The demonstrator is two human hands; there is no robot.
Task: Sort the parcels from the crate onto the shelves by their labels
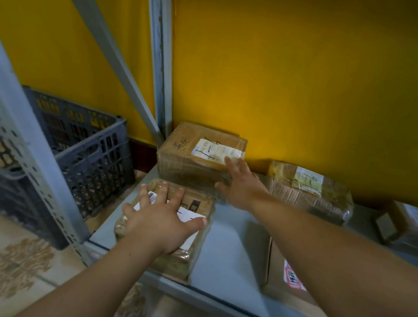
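Left hand [163,218] spread flat atop taped parcel [169,231] directly beneath on shelf [226,250]; right hand [241,185] open against larger labelled box [198,154], just beyond the left fingertips. Long axis running away.

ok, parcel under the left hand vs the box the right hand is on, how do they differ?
The front parcel is flatter and lies at the shelf's front edge; the back box is taller and sits by the wall. The left hand lies flat on the front parcel's top, covering much of its label; the right hand touches the back box's corner, leaving its handwritten label readable. Both are brown, taped and white-labelled.
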